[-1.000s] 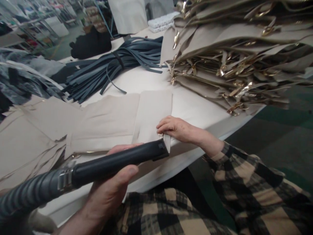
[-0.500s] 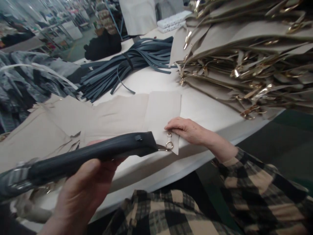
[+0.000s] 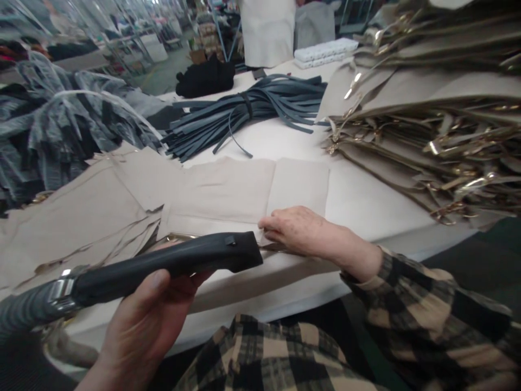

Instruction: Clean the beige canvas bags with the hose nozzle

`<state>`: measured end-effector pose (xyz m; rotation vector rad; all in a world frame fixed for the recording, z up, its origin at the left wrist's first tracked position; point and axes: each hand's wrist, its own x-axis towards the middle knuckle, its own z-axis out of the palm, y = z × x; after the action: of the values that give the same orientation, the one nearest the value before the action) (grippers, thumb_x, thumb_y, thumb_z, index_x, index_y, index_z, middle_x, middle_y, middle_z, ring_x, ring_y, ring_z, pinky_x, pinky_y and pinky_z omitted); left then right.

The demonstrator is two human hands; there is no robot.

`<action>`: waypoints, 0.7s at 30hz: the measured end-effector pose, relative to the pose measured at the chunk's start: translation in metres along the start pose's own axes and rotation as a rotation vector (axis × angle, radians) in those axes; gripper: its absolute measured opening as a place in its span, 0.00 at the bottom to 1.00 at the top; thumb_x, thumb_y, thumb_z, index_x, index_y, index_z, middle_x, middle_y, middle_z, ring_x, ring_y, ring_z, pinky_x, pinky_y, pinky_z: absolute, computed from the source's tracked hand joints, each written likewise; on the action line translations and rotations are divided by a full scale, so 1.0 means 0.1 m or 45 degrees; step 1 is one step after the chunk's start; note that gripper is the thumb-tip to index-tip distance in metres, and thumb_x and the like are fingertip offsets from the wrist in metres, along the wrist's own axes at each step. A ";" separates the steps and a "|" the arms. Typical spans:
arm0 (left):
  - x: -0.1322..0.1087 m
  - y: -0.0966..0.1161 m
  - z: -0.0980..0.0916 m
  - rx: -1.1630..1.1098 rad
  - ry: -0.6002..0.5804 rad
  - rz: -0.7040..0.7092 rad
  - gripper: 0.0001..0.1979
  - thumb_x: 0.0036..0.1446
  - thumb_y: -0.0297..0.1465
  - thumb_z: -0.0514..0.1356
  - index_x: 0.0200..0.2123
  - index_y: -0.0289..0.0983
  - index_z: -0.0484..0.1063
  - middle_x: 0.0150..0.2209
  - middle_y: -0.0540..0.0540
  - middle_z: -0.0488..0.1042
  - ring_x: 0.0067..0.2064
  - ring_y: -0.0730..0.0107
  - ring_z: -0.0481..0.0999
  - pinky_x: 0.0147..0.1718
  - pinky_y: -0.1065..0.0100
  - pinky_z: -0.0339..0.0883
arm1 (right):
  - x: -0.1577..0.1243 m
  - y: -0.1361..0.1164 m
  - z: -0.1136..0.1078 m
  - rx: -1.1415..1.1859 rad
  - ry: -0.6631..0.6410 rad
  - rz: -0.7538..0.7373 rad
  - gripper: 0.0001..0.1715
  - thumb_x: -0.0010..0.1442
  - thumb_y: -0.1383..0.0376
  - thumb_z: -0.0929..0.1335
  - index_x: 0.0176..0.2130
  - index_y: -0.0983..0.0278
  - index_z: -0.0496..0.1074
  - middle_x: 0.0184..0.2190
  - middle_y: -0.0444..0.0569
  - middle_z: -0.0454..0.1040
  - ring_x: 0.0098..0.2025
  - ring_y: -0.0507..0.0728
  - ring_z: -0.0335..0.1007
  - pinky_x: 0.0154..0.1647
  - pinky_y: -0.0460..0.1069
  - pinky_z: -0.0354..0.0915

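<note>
My left hand (image 3: 148, 312) is wrapped around a black hose nozzle (image 3: 171, 264), its flat end pointing right. A metal clamp joins the nozzle to a ribbed hose (image 3: 24, 304) at the lower left. The nozzle's tip is close to the fingers of my right hand (image 3: 295, 228). That hand is closed at the front edge of a beige bag panel (image 3: 301, 182) lying on the table. Its fingers cover the panel's corner and most of the metal fitting there. A thin gold-coloured strip shows behind the nozzle.
Stacked beige pieces (image 3: 101, 195) lie on the left, beside plastic-wrapped goods (image 3: 81, 125). A bundle of dark blue straps (image 3: 248, 108) rests behind the panel. On the right rises a tall pile of beige pieces with gold hardware (image 3: 431, 136). The white table's front edge (image 3: 252, 320) runs before me.
My right hand has moved left and slightly down along the panel, now covering the ring and clasp seen before. The view has turned a little left. My left hand still holds the nozzle.
</note>
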<state>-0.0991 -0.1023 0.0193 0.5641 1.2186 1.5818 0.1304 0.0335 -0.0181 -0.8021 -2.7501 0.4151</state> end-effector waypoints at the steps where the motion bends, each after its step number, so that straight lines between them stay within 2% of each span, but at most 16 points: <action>1: 0.01 0.00 -0.01 -0.008 0.004 -0.004 0.16 0.42 0.38 0.74 0.36 0.41 0.80 0.37 0.50 0.83 0.45 0.55 0.79 0.48 0.52 0.77 | -0.01 0.03 0.03 0.029 0.011 -0.001 0.07 0.67 0.65 0.66 0.40 0.62 0.75 0.31 0.48 0.75 0.31 0.55 0.71 0.33 0.47 0.62; 5: 0.04 -0.04 -0.02 -0.058 0.001 -0.060 0.16 0.42 0.37 0.74 0.35 0.41 0.80 0.38 0.49 0.83 0.45 0.55 0.78 0.46 0.53 0.78 | -0.24 0.16 0.18 0.302 0.280 0.093 0.08 0.62 0.73 0.66 0.36 0.61 0.72 0.32 0.44 0.77 0.33 0.52 0.73 0.35 0.45 0.64; 8: 0.09 -0.10 0.01 -0.130 -0.012 -0.103 0.15 0.40 0.36 0.75 0.34 0.41 0.80 0.36 0.49 0.83 0.43 0.55 0.79 0.44 0.51 0.78 | -0.39 0.18 0.27 0.432 0.451 0.092 0.10 0.61 0.74 0.66 0.33 0.61 0.71 0.32 0.44 0.78 0.33 0.51 0.75 0.34 0.45 0.66; 13: 0.16 -0.19 0.06 -0.203 -0.080 -0.132 0.12 0.42 0.34 0.75 0.31 0.41 0.80 0.35 0.49 0.83 0.43 0.57 0.80 0.44 0.52 0.78 | -0.40 0.13 0.35 0.423 0.489 0.025 0.09 0.64 0.72 0.66 0.34 0.60 0.73 0.37 0.47 0.80 0.39 0.53 0.77 0.40 0.48 0.70; 17: 0.27 -0.31 0.13 -0.253 -0.047 -0.138 0.11 0.41 0.31 0.75 0.30 0.39 0.79 0.33 0.48 0.82 0.44 0.57 0.78 0.44 0.53 0.77 | -0.36 0.12 0.36 0.371 0.482 0.022 0.09 0.65 0.72 0.65 0.35 0.60 0.72 0.36 0.47 0.79 0.39 0.54 0.75 0.40 0.48 0.70; 21: 0.40 -0.50 0.28 -0.313 -0.002 -0.203 0.13 0.40 0.31 0.75 0.31 0.37 0.79 0.36 0.46 0.82 0.44 0.58 0.78 0.43 0.57 0.76 | -0.35 0.12 0.34 0.318 0.456 0.057 0.10 0.65 0.72 0.63 0.35 0.60 0.70 0.35 0.49 0.76 0.38 0.56 0.72 0.40 0.50 0.68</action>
<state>-0.0697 -0.0560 -0.0234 0.3033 1.0223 1.5653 0.1543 0.0164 -0.0594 -0.7874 -2.3006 0.5514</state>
